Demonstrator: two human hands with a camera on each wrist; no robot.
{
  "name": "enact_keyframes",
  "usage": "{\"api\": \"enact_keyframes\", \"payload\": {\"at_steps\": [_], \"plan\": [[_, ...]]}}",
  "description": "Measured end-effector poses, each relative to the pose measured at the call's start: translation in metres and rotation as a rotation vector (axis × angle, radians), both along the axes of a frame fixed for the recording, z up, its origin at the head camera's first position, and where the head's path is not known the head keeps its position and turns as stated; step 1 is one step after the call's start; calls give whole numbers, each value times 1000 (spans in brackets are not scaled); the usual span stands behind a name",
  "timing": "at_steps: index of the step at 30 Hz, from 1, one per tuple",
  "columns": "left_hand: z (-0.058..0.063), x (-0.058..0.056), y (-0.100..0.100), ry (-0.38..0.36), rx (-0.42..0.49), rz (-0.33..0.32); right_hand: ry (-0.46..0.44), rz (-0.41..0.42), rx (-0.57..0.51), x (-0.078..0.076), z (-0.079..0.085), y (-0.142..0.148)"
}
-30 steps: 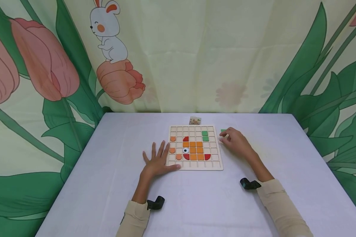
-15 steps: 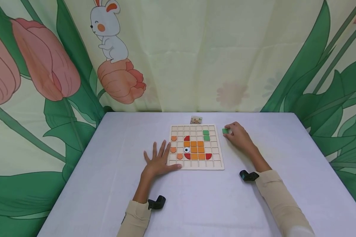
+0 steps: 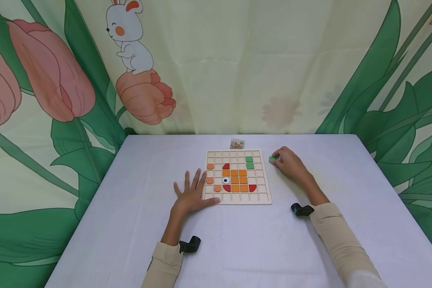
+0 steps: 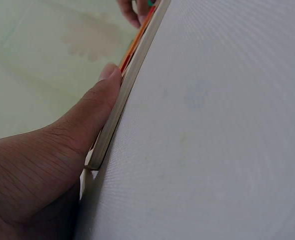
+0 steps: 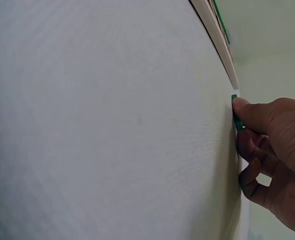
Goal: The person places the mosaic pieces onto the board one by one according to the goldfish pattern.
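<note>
A square wooden grid board (image 3: 239, 198) lies flat on the table, with orange squares (image 3: 239, 180), red curved pieces (image 3: 252, 188), orange discs (image 3: 210, 180), an eye disc (image 3: 226, 181) and two green squares (image 3: 249, 162) in its cells. My left hand (image 3: 191, 199) lies with fingers spread at the board's left side, its thumb (image 4: 109, 80) resting over the near left corner. Just right of the board, my right hand (image 3: 291, 163) pinches a green square tile (image 3: 271, 159) between thumb and fingers. In the right wrist view, the tile (image 5: 237, 121) sits close over the cloth.
A small picture card (image 3: 237, 144) showing a grid pattern lies behind the board's far edge. White cloth (image 3: 230, 244) covers the table, and a printed curtain (image 3: 219, 80) hangs behind it.
My right hand has shifted slightly right and taken hold of the green tile, which was mostly hidden behind the fingers before. My left hand stays in place on the board.
</note>
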State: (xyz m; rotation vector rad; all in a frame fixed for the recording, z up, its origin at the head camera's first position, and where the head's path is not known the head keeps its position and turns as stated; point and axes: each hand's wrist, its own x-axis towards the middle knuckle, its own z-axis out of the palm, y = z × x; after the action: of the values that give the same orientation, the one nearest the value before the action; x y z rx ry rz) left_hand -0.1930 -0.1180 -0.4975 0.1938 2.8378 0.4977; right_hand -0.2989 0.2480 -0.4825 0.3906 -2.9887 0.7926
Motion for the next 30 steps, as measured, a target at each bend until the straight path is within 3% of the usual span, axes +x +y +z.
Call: {"api": "enact_keyframes", "payload": {"at_steps": [14,30], "plan": [[1,0,1,3,-4,4,17,23,-6,6,5,2],[0,0,0,6,12,0,-61,110,3,14,11,-27]]}}
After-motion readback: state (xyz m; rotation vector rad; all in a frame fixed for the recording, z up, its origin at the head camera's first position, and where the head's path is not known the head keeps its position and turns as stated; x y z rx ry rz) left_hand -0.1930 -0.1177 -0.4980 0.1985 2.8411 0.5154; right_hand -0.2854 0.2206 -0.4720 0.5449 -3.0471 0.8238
